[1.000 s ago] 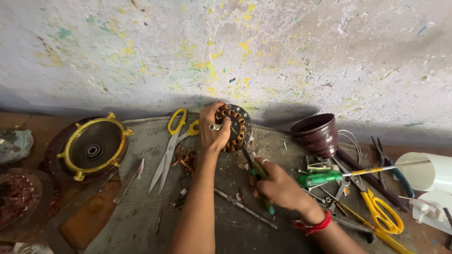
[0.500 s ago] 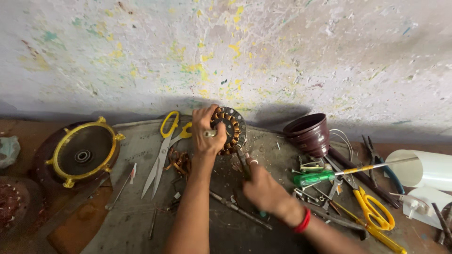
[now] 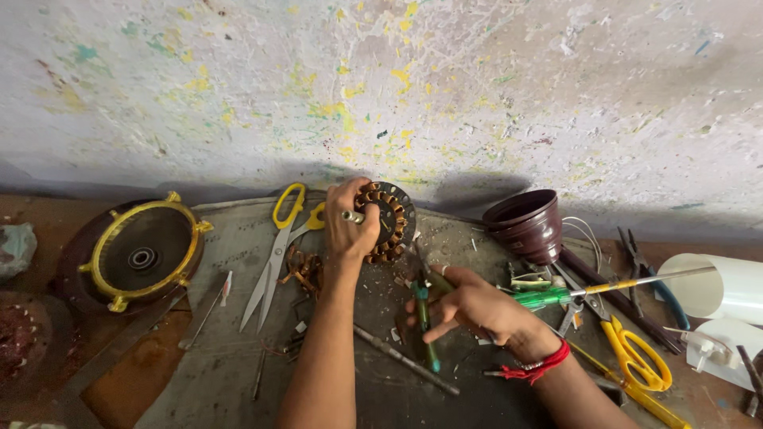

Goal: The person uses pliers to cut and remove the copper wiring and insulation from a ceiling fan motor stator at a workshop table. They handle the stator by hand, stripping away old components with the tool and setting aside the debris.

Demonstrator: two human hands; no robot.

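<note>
Gripping stator (image 3: 387,222) upright, left hand (image 3: 350,226) (screwdriver (image 3: 423,318) right).

Repair workshop: paint-spattered wall (image 3: 477,87), worn bench (image 3: 207,373) littered with scissors (image 3: 278,246), screwdriver (image 3: 572,292), motor housing (image 3: 143,254)

No sleeves are worn, both forearms bare; a red thread band (image 3: 534,367) is tied around the right wrist.
</note>
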